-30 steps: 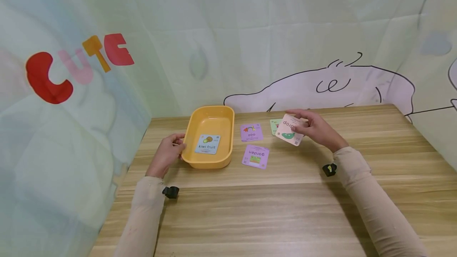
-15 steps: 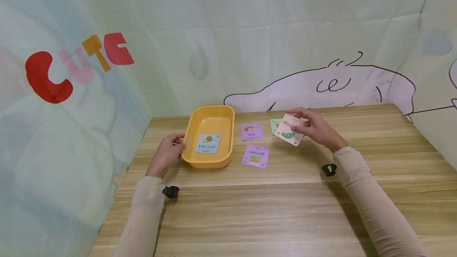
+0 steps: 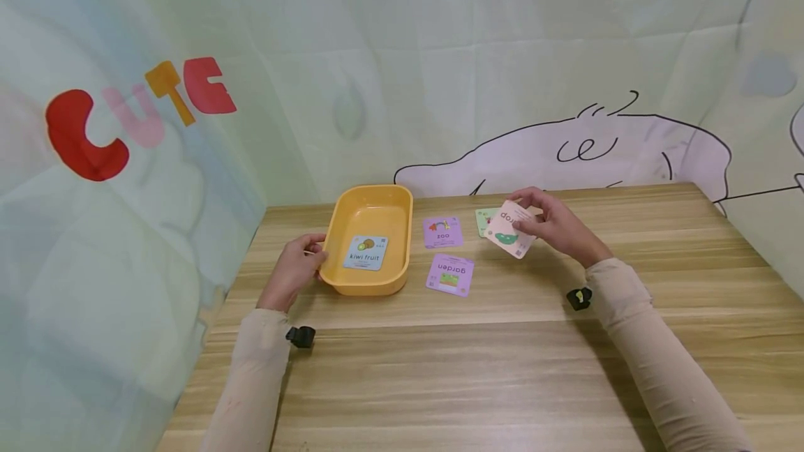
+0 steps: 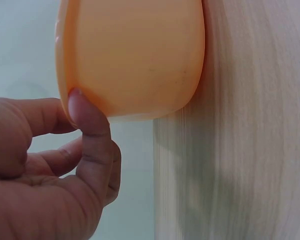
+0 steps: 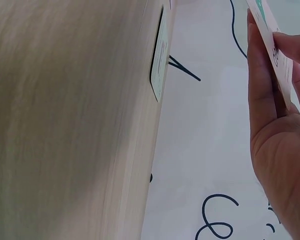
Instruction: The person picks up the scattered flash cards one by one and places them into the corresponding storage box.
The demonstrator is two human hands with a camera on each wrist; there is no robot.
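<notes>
My left hand (image 3: 293,267) pinches the near left rim of a yellow plastic tray (image 3: 408,229) between thumb and finger; the left wrist view shows the thumb (image 4: 87,112) against the wall. Inside the tray lies a blue flash card (image 3: 366,254) reading "kiwi fruit", face up. Over the table at the right, my right hand (image 3: 555,225) holds a pink flash card (image 3: 506,229) with a green picture. In the right wrist view the thumb (image 5: 292,47) presses on the card's face and the other fingers lie behind it. A green card (image 3: 484,217) is partly covered by it in the head view.
Between the tray and the pink card, two purple cards lie on the wooden table (image 3: 477,382): a "zoo" card (image 3: 442,231) further back and a "garden" card (image 3: 449,275) nearer. A printed cloth backdrop (image 3: 440,75) stands behind the table and along its left side.
My right hand has shifted very slightly right and the pink card has turned a little in its fingers. The left hand, tray and the cards on the table stay put.
</notes>
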